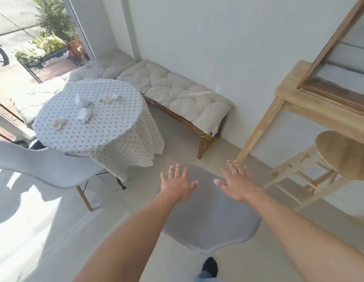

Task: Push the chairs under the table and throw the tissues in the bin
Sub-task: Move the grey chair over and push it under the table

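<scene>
Both hands, left hand [178, 185] and right hand [237, 183], are hovering spread and empty over the near chair [213, 220]; it and the side chair [44, 165] are standing clear of the counter [107, 127], four tissues [84, 115] lying on top — nothing done yet.

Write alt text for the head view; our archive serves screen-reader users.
Two bare hands, left hand and right hand, reach open over a grey chair standing away from a round table. Four crumpled tissues lie on its dotted cloth; a second chair stands at left.
</scene>
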The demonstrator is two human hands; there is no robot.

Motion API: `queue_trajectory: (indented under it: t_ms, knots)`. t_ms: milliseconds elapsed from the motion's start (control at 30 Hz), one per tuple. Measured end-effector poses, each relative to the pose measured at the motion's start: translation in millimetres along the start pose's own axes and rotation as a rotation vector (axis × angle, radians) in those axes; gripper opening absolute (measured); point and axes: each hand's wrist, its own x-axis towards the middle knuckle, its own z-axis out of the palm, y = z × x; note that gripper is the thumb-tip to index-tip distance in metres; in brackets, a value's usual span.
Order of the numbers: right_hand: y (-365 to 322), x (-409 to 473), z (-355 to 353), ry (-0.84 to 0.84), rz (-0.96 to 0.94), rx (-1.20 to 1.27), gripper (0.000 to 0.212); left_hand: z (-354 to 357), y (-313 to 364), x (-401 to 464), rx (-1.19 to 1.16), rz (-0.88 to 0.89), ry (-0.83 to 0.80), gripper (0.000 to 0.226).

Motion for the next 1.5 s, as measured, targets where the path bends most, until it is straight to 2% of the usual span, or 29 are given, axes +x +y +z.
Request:
queue_trajectory:
  t_ms: [233,433,667,767,1100,1300,1500]
  knots:
    - [17,-27,14,-0.036,-0.118,-0.037,0.079,45,22,-45,-0.050,-0.071,0.015,0.083]
    - [46,-13,20,-0.050,-0.298,-0.083,0.079,80,56,-61,-0.161,-0.240,0.063,0.084]
    - [105,-11,25,-0.132,-0.576,-0.213,0.079,128,145,-85,-0.325,-0.522,0.099,0.086]
    - [132,-19,34,-0.161,-0.662,-0.248,0.078,146,191,-99,-0.372,-0.586,0.102,0.085]
    - [188,-32,66,-0.195,-0.801,-0.320,0.076,171,296,-109,-0.390,-0.640,0.108,0.083]
    - [212,-23,72,-0.236,-0.848,-0.346,0.072,173,326,-84,-0.393,-0.621,0.107,0.081]
    - [206,-6,83,-0.199,-0.925,-0.357,0.065,185,335,-55,-0.381,-0.611,0.106,0.071]
